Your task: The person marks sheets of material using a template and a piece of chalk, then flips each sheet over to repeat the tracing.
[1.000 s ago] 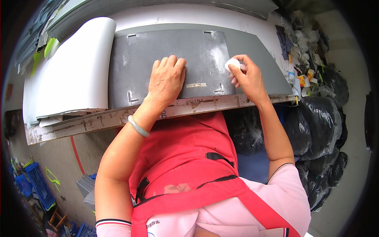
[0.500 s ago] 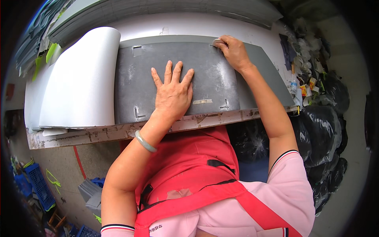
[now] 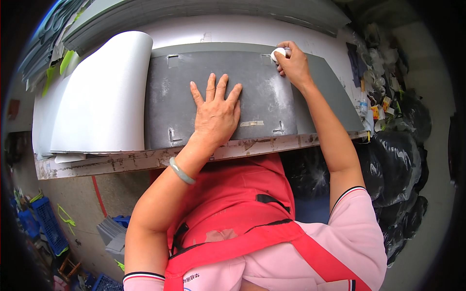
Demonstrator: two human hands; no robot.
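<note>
My left hand (image 3: 215, 115) lies flat with fingers spread on a dark grey template (image 3: 177, 106). The template has corner cut-outs, white powdery smears and a strip of tape near its front edge. My right hand (image 3: 297, 65) pinches a round white piece of chalk (image 3: 278, 54) at the template's far right corner, beside the cut-out there. Under the template lies a larger grey sheet (image 3: 323, 97), showing along the far edge and to the right. At the left, a pale sheet (image 3: 104, 97) curls over beside the template.
The work table (image 3: 218, 154) has a worn front edge. A stack of grey sheets (image 3: 208, 17) runs along its far side. Black plastic bags (image 3: 395, 157) are heaped at the right. Blue crates (image 3: 48, 223) stand on the floor at the lower left.
My right hand has turned and shifted slightly right, so the chalk's round face now shows. My left hand stays pressed on the template.
</note>
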